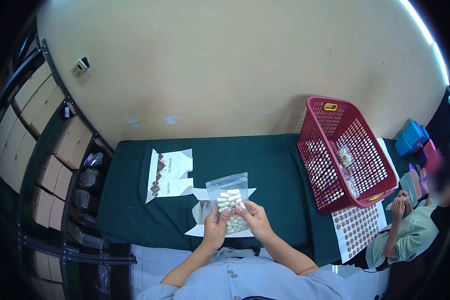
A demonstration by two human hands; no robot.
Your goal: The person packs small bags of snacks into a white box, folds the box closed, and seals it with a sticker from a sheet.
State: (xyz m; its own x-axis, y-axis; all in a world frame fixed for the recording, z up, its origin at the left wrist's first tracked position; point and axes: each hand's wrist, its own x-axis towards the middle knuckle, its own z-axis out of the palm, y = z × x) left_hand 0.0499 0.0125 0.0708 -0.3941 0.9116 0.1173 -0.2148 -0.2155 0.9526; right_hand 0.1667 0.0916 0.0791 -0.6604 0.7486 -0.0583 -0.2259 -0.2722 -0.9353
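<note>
Both of my hands hold a clear zip bag (230,197) filled with white oblong pieces, its zip edge upward. My left hand (215,230) is closed on the bag's left side, and my right hand (255,222) grips its right side. The two thumbs press on its front, near a small round sticker partly hidden by them. Beneath the bag lies an unfolded white box (197,231), mostly covered by the bag and hands. Its printed lid panel (174,172), with a patterned strip and lettering, lies flat beyond it to the left.
A dark green cloth covers the table (265,155). To the right stands a red plastic basket (317,175) with filled bags inside, by a sheet of round stickers (357,230). Another person (407,232) sits at the right end. Shelves with boxes (50,175) stand left.
</note>
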